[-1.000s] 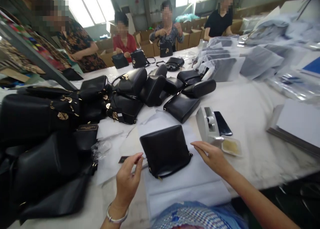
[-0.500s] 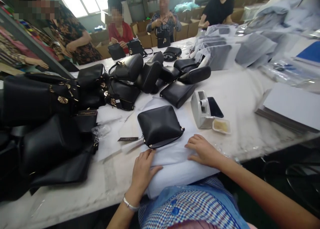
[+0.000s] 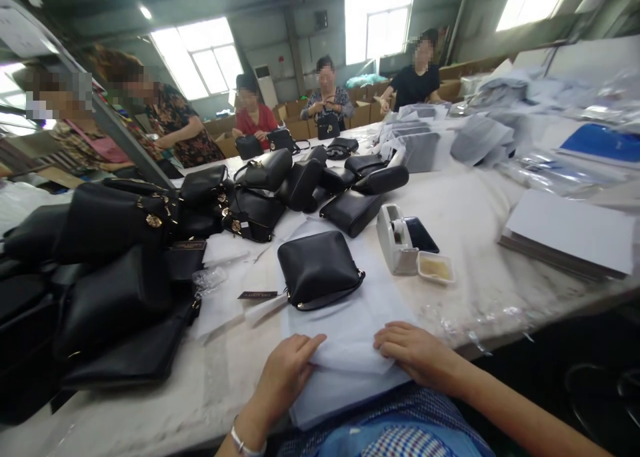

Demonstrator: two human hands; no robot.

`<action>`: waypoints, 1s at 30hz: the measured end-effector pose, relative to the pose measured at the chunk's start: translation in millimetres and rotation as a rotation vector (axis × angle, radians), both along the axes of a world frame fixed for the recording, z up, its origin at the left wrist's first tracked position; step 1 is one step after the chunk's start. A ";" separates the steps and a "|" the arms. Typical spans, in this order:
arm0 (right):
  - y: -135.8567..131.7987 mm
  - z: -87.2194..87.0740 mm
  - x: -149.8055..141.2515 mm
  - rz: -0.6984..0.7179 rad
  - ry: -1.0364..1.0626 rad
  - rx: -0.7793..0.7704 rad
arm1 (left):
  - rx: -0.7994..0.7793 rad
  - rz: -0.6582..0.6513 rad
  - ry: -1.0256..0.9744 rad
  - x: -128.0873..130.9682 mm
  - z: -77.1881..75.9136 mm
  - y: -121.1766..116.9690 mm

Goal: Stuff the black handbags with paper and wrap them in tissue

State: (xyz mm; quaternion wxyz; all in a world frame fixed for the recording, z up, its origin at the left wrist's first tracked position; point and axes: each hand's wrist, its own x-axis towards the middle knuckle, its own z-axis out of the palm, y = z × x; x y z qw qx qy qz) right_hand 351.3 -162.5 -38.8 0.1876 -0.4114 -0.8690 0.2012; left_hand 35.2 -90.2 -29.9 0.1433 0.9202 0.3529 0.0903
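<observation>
A black handbag (image 3: 320, 267) lies on its side on sheets of white tissue paper (image 3: 350, 330) in front of me. Its dark hang tag (image 3: 257, 295) rests to its left on the table. My left hand (image 3: 287, 367) pinches the near part of the paper, its thumb towards the bag. On the right, my right hand (image 3: 420, 352) has its fingers curled on the same paper. Both hands are nearer to me than the bag and do not touch it. The paper is loosely folded between them.
Many black handbags (image 3: 115, 217) are heaped at left. A white tape dispenser (image 3: 395, 244), a phone (image 3: 421, 235) and a small tray (image 3: 436, 268) stand right of the bag. A stack of white sheets (image 3: 570, 230) lies farther right. Several people work across the table (image 3: 465, 244).
Both hands have drawn back from the bag towards me, closing on the near part of the paper. The bag stays on the paper. My view has tilted upward.
</observation>
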 end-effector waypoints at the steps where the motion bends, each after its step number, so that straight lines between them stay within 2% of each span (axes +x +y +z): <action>1: -3.6 -4.4 -0.7 -0.017 0.003 0.010 | 0.008 -0.008 -0.004 -1.3 -2.7 -4.7; 4: -15.1 -7.8 -4.2 -0.061 0.015 0.002 | 0.034 -0.029 -0.035 -5.0 -13.5 -19.0; 7: -23.5 11.8 -5.4 -0.050 0.044 -0.119 | 0.024 -0.079 -0.074 -10.6 -18.7 -28.3; 10: -14.2 47.2 1.1 -0.113 0.054 -0.244 | -0.111 -0.162 -0.161 -18.6 -2.7 -22.6; 12: 9.9 68.8 9.7 -0.244 0.096 -0.189 | -0.172 -0.100 -0.251 -22.0 21.2 -6.3; 14: 48.8 83.3 19.3 -0.416 0.141 -0.090 | -0.163 0.066 -0.354 -20.1 48.8 21.9; 16: 97.2 90.0 27.1 -0.557 0.109 -0.016 | -0.142 0.210 -0.443 -11.1 71.6 61.9; 19: 170.2 89.8 31.9 -0.665 -0.082 0.005 | -0.132 0.299 -0.488 14.0 86.2 137.4; 22: 227.3 82.9 29.6 -0.698 -0.281 -0.093 | -0.079 0.362 -0.418 47.0 81.4 215.3; 25: 265.1 72.0 26.9 -0.701 -0.417 -0.172 | -0.015 0.384 -0.387 80.7 70.3 279.8; 30: 304.7 61.1 30.2 -0.667 -0.433 -0.089 | 0.065 0.492 -0.370 118.5 50.8 352.2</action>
